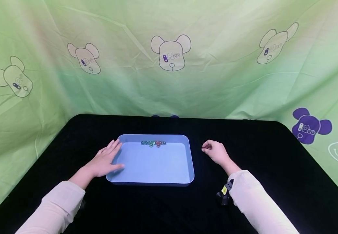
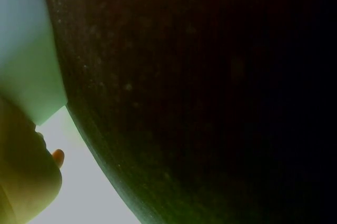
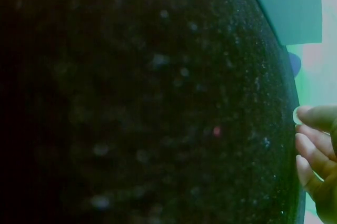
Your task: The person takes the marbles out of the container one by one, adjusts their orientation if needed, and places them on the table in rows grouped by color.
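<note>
A light-blue rectangular tray (image 1: 154, 180) lies on the black-covered table. Along its far side sit several small shiny glass marbles (image 1: 151, 143), mostly green, with a few red ones (image 1: 158, 143) beside them at the right. My left hand (image 1: 105, 161) rests with spread fingers on the tray's left rim, its thumb reaching over the inside. To the right of the tray, apart from it, my right hand (image 1: 216, 152) has thumb and forefinger brought together around a small dark reddish object (image 1: 202, 149), mostly hidden by the fingertips. The right wrist view catches those bent fingers (image 3: 313, 147) at its edge.
Black cloth (image 1: 157, 208) covers the table around the tray. A green curtain (image 1: 215, 87) with printed bear heads hangs behind and at both sides. A black wrist camera (image 1: 223, 195) hangs under the right sleeve.
</note>
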The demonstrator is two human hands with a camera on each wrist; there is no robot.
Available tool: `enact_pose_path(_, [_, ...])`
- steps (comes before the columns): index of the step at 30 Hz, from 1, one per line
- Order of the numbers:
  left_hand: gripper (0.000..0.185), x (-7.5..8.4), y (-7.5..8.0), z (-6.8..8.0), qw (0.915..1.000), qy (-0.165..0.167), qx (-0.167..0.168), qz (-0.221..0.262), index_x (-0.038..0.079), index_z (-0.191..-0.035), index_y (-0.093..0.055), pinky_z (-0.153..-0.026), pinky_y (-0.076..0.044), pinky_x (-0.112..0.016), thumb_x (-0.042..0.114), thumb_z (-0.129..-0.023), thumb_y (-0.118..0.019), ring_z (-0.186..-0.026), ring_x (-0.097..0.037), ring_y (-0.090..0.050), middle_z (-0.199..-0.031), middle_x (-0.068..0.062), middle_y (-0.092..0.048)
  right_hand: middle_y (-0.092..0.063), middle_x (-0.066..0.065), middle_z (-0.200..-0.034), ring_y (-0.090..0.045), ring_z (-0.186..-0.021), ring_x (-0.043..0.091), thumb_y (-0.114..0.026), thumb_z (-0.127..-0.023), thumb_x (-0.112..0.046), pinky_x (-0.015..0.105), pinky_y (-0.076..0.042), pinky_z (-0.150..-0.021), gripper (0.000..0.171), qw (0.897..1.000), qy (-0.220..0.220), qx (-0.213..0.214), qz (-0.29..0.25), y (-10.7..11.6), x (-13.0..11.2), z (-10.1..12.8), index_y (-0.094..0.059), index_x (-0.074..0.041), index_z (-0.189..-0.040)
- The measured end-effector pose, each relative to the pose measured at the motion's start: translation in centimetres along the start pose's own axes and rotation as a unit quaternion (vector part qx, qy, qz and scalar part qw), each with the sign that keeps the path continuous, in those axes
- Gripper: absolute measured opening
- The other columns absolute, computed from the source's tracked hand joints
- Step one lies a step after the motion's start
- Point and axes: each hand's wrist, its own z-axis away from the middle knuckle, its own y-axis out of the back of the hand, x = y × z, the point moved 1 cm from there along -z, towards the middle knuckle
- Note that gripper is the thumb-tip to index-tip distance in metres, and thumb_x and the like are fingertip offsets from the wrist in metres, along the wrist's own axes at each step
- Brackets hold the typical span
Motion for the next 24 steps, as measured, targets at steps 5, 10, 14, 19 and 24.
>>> enact_pose_path(5, [0.083, -0.02, -0.01, 0.06, 1.0, -0.001, -0.001, 0.0, 0.003, -0.138, -0.016, -0.096, -0.012, -0.051, 0.05, -0.079, -0.052, -0.129, -0.03, -0.002, -0.143, -0.012, -0.005, -0.06, 0.004, -0.069, -0.056, -0.064, 0.016, -0.062, -0.074, -0.003, 0.03, -0.042, -0.06, 0.005, 1.0, -0.002, -0.008, -0.004, 0.01, 0.03, -0.04, -0.059, 0.001, -0.076])
enact_pose_path(10, [0.084, -0.02, 0.0, 0.02, 1.0, -0.002, 0.0, 0.004, 0.003, -0.138, -0.016, -0.096, -0.012, -0.051, 0.051, -0.079, -0.052, -0.129, -0.029, -0.001, -0.143, -0.011, -0.005, -0.061, 0.005, -0.071, -0.057, -0.066, 0.017, -0.061, -0.075, -0.001, 0.03, -0.043, -0.061, 0.004, 1.0, -0.005, -0.011, -0.011, 0.09, 0.06, 0.0, -0.059, 0.001, -0.077])
enact_pose_path(14, [0.084, 0.02, -0.05, 0.03, 1.0, -0.002, 0.0, 0.004, 0.003, -0.138, -0.016, -0.096, -0.012, -0.05, 0.051, -0.079, -0.051, -0.129, -0.028, -0.001, -0.144, -0.011, -0.005, -0.062, 0.007, -0.073, -0.058, -0.067, 0.019, -0.06, -0.075, 0.0, 0.031, -0.044, -0.062, 0.004, 1.0, -0.007, -0.01, -0.023, 0.19, 0.05, 0.14, -0.058, 0.002, -0.078])
enact_pose_path(19, [0.084, 0.09, -0.12, 0.11, 1.0, -0.005, 0.002, 0.003, 0.003, -0.138, -0.016, -0.096, -0.013, -0.051, 0.051, -0.079, -0.051, -0.129, -0.029, -0.002, -0.143, -0.011, -0.006, -0.063, 0.009, -0.074, -0.058, -0.067, 0.018, -0.061, -0.075, 0.001, 0.029, -0.044, -0.061, 0.005, 0.999, -0.012, -0.005, -0.037, 0.26, 0.04, 0.3, -0.058, 0.003, -0.079])
enact_pose_path(24, [0.084, 0.13, 0.07, 0.19, 1.0, -0.003, 0.003, -0.001, 0.003, -0.138, -0.016, -0.096, -0.013, -0.051, 0.051, -0.079, -0.051, -0.129, -0.03, -0.002, -0.143, -0.012, -0.006, -0.062, 0.01, -0.075, -0.059, -0.067, 0.019, -0.061, -0.074, 0.0, 0.028, -0.044, -0.06, 0.007, 0.999, -0.012, -0.001, -0.047, 0.38, -0.03, 0.3, -0.058, 0.004, -0.08])
